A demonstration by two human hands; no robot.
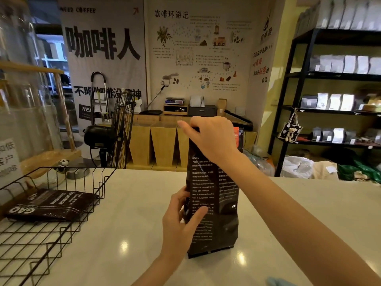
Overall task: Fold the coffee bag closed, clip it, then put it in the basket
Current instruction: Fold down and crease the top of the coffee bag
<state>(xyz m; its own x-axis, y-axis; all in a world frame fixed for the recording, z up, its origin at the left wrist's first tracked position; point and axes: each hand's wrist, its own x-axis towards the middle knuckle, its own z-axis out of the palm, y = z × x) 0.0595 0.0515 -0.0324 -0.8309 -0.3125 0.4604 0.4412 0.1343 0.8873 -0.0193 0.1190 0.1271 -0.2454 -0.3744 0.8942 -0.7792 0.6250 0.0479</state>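
Note:
A tall black coffee bag (pixel 218 203) with white print stands upright on the white counter (pixel 127 234), in the middle of the view. My left hand (pixel 181 219) grips its lower left side, thumb across the front. My right hand (pixel 210 137) closes over the bag's top edge from above and hides the fold there. To the left stands a black wire basket (pixel 61 223) with its open side facing the bag. No clip is visible.
Another black coffee bag (pixel 51 205) lies flat in the basket. A black floor fan (pixel 115 133) stands behind the counter's far edge. Dark shelves of bags (pixel 338 104) fill the right. A bit of blue cloth (pixel 278 282) shows at the bottom edge.

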